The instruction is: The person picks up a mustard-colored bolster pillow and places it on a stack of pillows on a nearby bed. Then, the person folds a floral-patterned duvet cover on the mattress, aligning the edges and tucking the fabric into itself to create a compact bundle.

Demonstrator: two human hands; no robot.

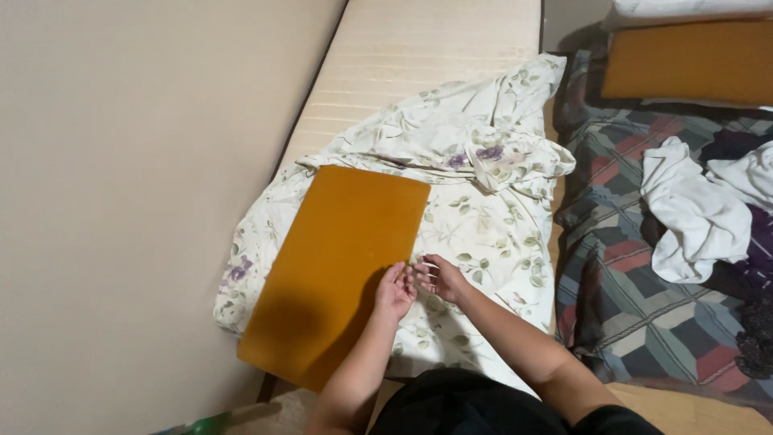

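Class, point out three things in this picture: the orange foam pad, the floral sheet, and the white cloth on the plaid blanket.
orange foam pad [338, 266]: head view, middle of its top face.
floral sheet [483, 225]: head view, flat part right of the pad.
white cloth [692, 213]: head view, centre of the crumpled heap.

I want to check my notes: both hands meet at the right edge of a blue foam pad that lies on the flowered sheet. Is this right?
Not quite: the foam pad is mustard orange, not blue, as the head view shows. The rest holds: the left hand and right hand meet at its right edge, and it lies on the flowered sheet.
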